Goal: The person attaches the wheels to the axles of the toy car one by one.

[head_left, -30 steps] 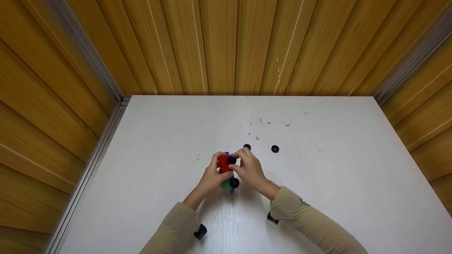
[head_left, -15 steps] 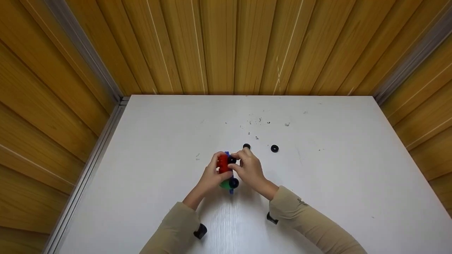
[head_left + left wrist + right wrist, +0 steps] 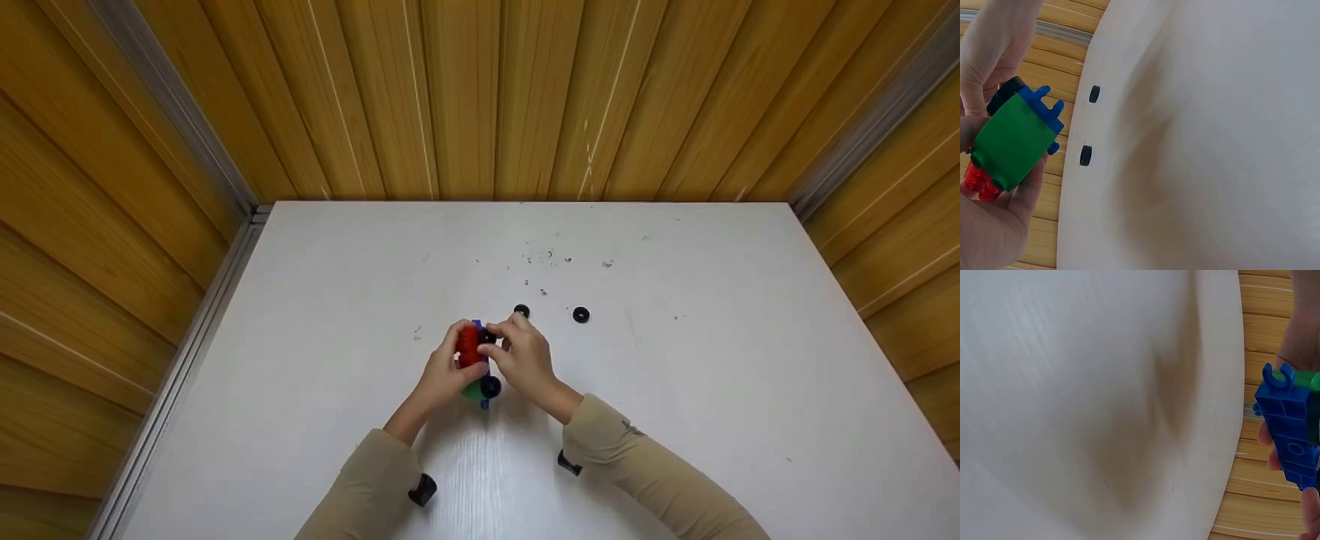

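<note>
A toy block car is tilted on its side between the hands above the table. My left hand point(image 3: 442, 375) grips its red blocks point(image 3: 469, 346), thumb and fingers round them. Thumb and fingertips of my right hand point(image 3: 531, 361) pinch a black wheel point(image 3: 487, 337) at the car's far end. Another black wheel point(image 3: 490, 387) sits at the near end, beside the green block point(image 3: 1013, 143). In the right wrist view, the underside of the blue base point(image 3: 1289, 430) shows, with a forked hook at one end.
Two loose black tyres lie on the white table point(image 3: 337, 300) beyond the hands: one tyre point(image 3: 581, 315) to the right, another tyre point(image 3: 522, 310) just past the right fingers. Wood-patterned walls point(image 3: 465, 97) enclose the table's back and sides. Dark scuffs mark the tabletop.
Both hands and the car have shifted very slightly left. The left hand's grip and the right hand's pinch on the wheel look the same, and the loose tyres stay put.
</note>
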### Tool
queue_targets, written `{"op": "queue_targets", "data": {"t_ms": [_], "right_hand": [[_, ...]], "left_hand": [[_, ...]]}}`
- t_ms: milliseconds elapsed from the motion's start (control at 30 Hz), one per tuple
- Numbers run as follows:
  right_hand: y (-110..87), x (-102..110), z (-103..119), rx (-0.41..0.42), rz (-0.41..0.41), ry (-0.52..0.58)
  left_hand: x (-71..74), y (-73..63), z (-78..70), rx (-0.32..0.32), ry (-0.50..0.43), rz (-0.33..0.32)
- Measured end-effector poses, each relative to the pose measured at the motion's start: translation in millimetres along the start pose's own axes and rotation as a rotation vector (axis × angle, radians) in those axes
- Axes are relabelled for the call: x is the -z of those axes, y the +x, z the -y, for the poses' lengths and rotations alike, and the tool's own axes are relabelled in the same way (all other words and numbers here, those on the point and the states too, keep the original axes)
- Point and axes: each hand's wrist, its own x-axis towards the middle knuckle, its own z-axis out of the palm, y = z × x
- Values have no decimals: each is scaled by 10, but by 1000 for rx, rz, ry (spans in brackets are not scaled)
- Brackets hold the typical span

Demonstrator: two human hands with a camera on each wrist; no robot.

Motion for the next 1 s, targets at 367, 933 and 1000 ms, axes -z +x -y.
{"op": "queue_targets", "data": {"t_ms": [367,933,1000], "right_hand": [[14,-25,24,-96,49,-5],[-52,-29,-27,-120,70,12],[-61,-16,-35,-121,72,19]], "left_hand": [[30,-9,40,-18,33,9],[-48,94,371,-13,125,26],[-52,95,373,-25,123,32]]}}
